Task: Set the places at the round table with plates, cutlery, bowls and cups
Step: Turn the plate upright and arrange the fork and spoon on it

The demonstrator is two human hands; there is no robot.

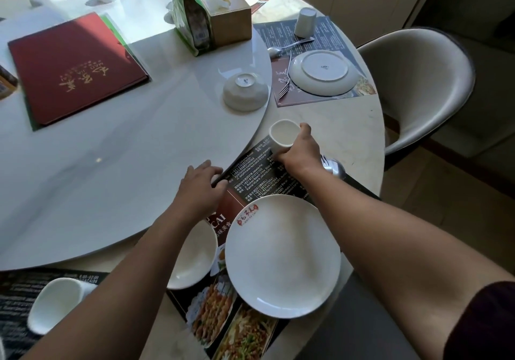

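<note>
Head view: cup (282, 136) tilted, mouth toward camera

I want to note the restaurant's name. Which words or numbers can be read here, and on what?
"CAI": near placemat, beside the plate.
"(+62)": same placemat, phone lines; digits too small.
Red logo on plate: too small.
Gold script on red menu: upside down, unreadable.
Far placemat: blurred.
Cup in the right hand: no text.

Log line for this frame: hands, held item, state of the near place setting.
left hand: touches placemat corner | right hand: grips white cup at placemat's far edge | plate: on placemat | bowl: left of plate
</note>
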